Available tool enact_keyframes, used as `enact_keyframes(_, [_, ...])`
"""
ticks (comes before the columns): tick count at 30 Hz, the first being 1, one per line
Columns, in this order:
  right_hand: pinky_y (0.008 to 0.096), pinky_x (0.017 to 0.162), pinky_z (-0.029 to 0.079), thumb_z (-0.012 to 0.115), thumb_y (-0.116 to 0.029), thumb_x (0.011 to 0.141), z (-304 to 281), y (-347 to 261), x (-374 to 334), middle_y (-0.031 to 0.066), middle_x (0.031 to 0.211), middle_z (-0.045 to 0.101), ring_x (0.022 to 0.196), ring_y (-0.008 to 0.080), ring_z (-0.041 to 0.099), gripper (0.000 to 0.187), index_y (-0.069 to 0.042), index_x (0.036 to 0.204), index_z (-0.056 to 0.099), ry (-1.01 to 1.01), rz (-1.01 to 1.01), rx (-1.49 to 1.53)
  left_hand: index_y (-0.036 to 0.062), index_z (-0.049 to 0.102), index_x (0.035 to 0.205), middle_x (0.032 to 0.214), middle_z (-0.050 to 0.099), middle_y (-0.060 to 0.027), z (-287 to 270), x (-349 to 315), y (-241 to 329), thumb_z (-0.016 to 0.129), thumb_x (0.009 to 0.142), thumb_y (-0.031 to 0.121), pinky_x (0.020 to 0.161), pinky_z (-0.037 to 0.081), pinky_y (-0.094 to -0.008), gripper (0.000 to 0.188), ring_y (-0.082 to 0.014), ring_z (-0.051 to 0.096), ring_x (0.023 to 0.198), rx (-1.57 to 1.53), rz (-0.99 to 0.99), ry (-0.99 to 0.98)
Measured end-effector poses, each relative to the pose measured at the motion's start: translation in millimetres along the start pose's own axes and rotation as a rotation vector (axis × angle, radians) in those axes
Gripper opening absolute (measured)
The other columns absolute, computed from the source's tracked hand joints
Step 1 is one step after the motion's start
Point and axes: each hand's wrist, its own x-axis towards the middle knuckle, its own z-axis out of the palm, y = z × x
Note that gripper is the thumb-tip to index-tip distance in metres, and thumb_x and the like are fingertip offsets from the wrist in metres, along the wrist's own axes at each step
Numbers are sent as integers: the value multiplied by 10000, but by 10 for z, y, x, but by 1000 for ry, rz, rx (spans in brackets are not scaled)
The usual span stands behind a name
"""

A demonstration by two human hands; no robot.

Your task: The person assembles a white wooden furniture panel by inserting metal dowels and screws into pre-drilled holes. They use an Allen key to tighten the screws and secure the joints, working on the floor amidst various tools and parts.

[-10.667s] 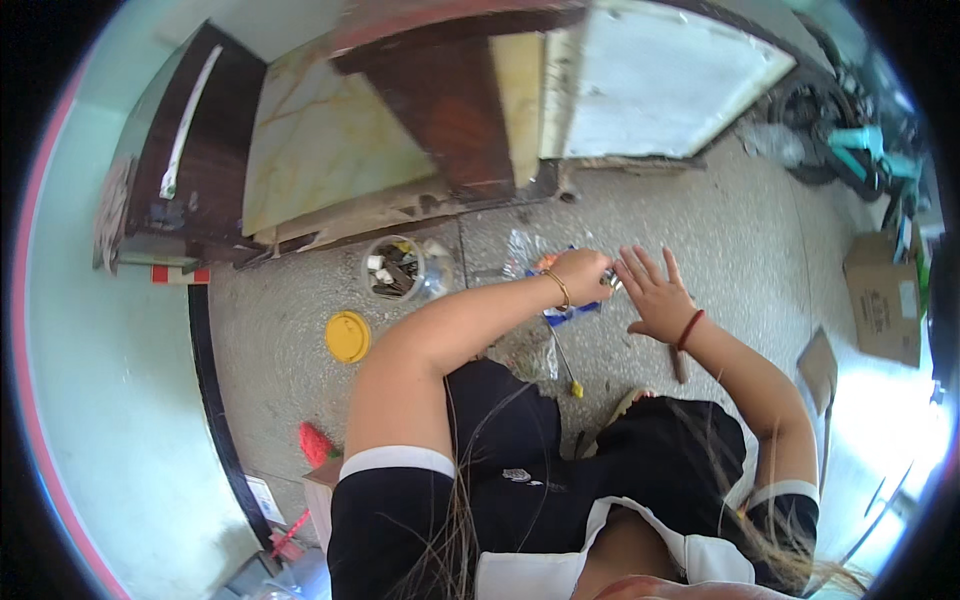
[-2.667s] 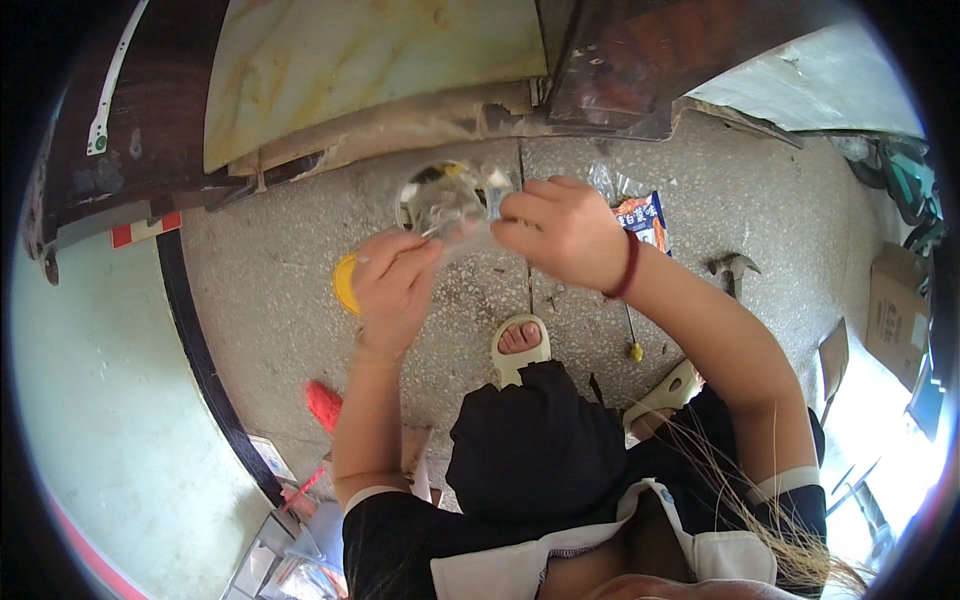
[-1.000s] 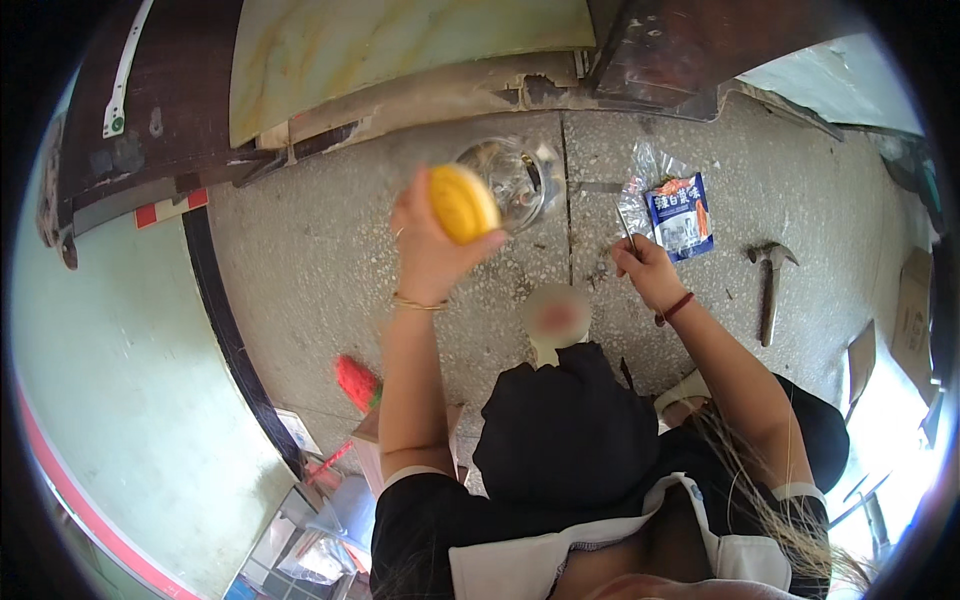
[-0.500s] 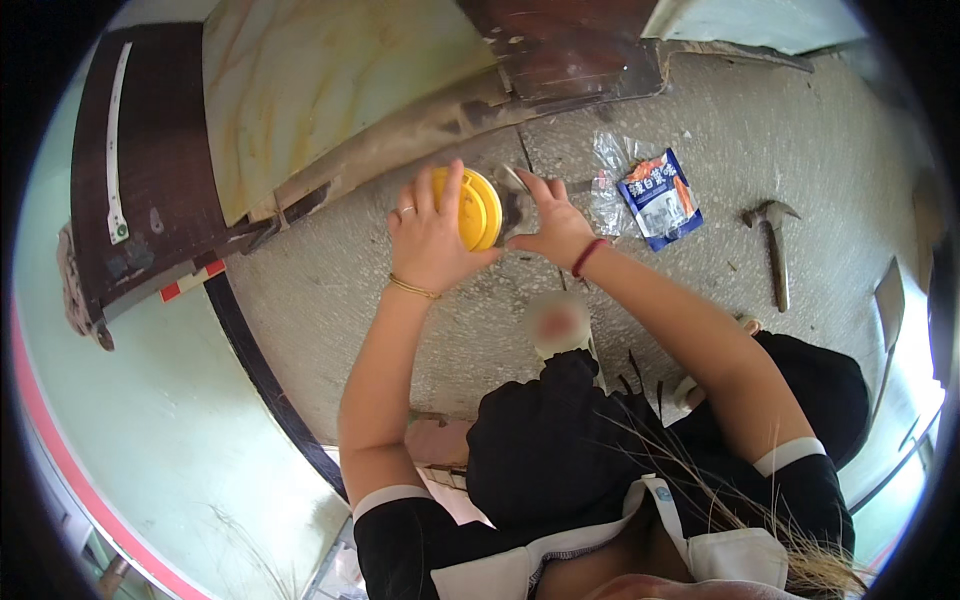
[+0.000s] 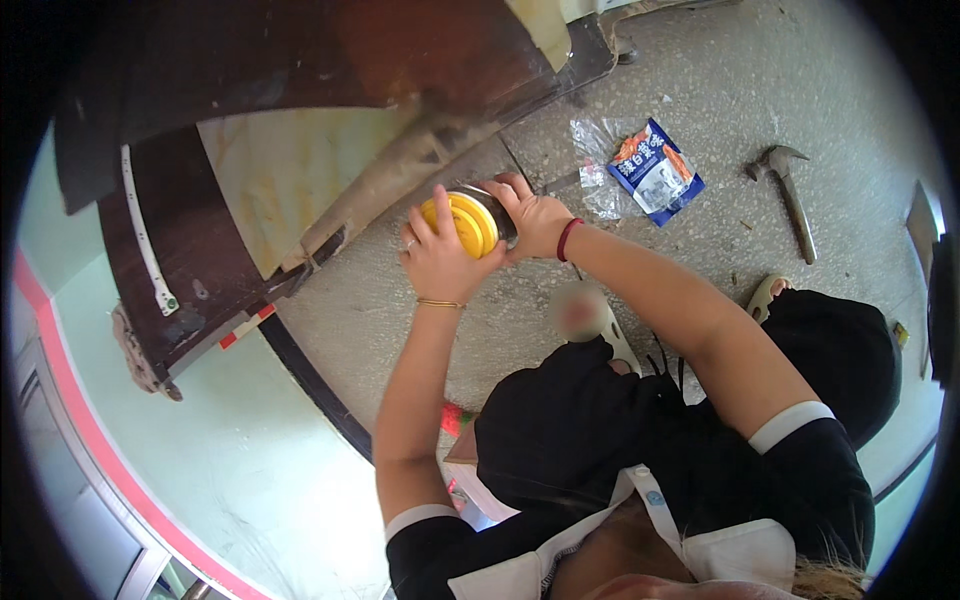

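Note:
A jar with a yellow lid point(image 5: 474, 225) and a dark body point(image 5: 507, 217) is tilted between my two hands, its lid facing left and toward me. My left hand point(image 5: 450, 265) is closed over the lid, fingers along its far left side and thumb near its lower edge. With bent fingers, my right hand point(image 5: 540, 222) grips the dark body from the right. My palms hide much of the jar, and whether its base touches the floor I cannot tell.
Beyond my hands stands dark wooden furniture point(image 5: 300, 60) with a marbled panel point(image 5: 310, 170). On the speckled floor point(image 5: 700, 275) lie a blue food packet point(image 5: 655, 175), crumpled clear plastic wrap point(image 5: 597, 185) and a claw hammer point(image 5: 795, 205). A white strip point(image 5: 143, 225) hangs at the left.
My right hand has closed from an open curve onto the jar's body. The jar has tilted, showing its dark side. The view has shifted, with more dark furniture at the top.

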Motion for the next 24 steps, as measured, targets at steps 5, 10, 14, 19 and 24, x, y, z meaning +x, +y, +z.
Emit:
enact_keyframes(5, [413, 835, 521, 867, -311, 527, -19, 43, 4, 136, 1418, 302, 1069, 338, 583, 1163, -165, 1440, 162, -22, -83, -47, 126, 301, 1410, 1321, 344, -263, -4, -28, 163, 801, 553, 478, 830, 465, -556, 1053, -475, 407, 1181, -101, -203, -22])
enact_keyframes(10, [421, 729, 550, 846, -374, 551, -26, 136, 26, 148, 1427, 303, 985, 320, 629, 1146, -142, 1439, 159, -28, -185, -161, 243, 341, 1395, 1410, 309, -180, -193, 9, -171, 818, 571, 400, 945, 367, -625, 965, -456, 303, 1286, -12, 448, -179])
enact_keyframes(14, [410, 763, 545, 846, -356, 569, -108, 37, 96, 143, 1440, 298, 993, 322, 634, 1140, -150, 1448, 150, -98, -205, -201, 289, 333, 1400, 1479, 231, -136, -514, 172, -95, 813, 587, 458, 1001, 304, -633, 959, -449, 215, 1345, 339, 897, -444])
enact_keyframes(19, [398, 805, 538, 842, -359, 587, -179, 13, 85, 156, 1480, 249, 1021, 324, 631, 1172, -131, 1466, 100, -133, -116, -254, 98, 211, 1441, 1390, 278, -274, -169, 104, 134, 828, 602, 396, 1032, 315, -535, 1083, -457, 295, 1285, -200, -88, -100])
enact_keyframes(24, [392, 809, 532, 832, -296, 558, -190, 3, 90, 187, 1460, 289, 1022, 321, 625, 1164, -89, 1457, 121, -187, -78, -181, 91, 139, 1447, 1360, 263, -310, 59, -61, -159, 827, 570, 403, 999, 343, -519, 1157, -482, 351, 1216, -329, -108, -148])
